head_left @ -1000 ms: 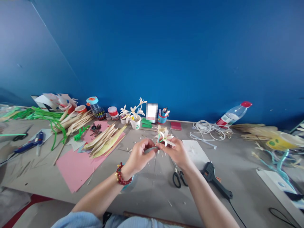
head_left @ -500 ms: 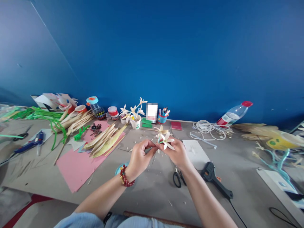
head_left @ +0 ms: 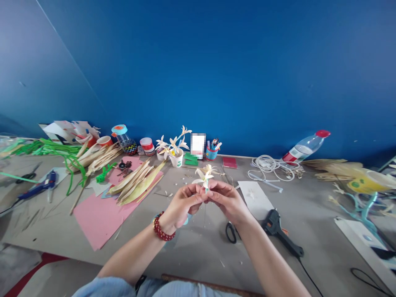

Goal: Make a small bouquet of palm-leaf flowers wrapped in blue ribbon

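Behind the grey table (head_left: 139, 255) stands a plain blue wall (head_left: 198, 70), and through the head camera I look down on both hands at work above the middle of the table. One pale flower (head_left: 206, 173) is held upright between them, its petals just above the fingers. I see the left hand (head_left: 184, 204) pinching at the base of the flower, thumb and fingertips pressed together. The right hand (head_left: 229, 202) meets it there, its thumb and fingers also pressed on the short blue-green stem (head_left: 207, 184); which hand carries more of the hold, I cannot tell. Around the left wrist sits a dark red bead bracelet (head_left: 163, 229). Near the right wrist lie the scissors (head_left: 230, 232), partly hidden by the arm, and to the right of this arm a black glue gun (head_left: 280, 233), close to a sheet of white paper (head_left: 255, 202). On my left side, dry husks (head_left: 136, 183) lie over pink paper (head_left: 99, 218). Farther back, near the wall, a white cup (head_left: 177, 161) holds more pale flowers, and a clear bottle (head_left: 305, 146) with red cap leans to the right.
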Demonstrator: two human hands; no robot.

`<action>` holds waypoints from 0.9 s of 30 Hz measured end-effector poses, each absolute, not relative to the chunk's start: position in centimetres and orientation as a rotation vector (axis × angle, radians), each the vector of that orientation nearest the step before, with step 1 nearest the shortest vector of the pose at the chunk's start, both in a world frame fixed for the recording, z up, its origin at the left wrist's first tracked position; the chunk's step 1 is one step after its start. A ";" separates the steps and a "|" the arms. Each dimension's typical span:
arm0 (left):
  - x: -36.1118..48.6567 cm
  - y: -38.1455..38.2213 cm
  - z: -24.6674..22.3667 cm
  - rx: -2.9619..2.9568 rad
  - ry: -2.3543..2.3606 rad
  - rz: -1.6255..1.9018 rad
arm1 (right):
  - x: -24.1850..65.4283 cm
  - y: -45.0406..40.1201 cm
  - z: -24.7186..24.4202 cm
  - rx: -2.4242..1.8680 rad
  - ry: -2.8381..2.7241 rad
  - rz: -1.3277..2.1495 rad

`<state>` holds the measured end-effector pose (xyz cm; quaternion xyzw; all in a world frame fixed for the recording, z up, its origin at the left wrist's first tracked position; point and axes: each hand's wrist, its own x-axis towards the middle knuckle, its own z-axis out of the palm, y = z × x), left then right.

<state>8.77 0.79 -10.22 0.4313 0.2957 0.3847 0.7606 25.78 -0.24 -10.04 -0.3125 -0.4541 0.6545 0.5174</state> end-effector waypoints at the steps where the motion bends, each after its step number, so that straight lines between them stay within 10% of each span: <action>1: 8.7 0.8 -10.3 0.923 0.619 0.822 | 25.8 -0.2 -10.1 -0.730 -1.077 1.604; 27: 9.0 0.0 -9.2 1.794 1.004 1.328 | 24.7 0.0 -9.6 -0.965 -1.089 1.282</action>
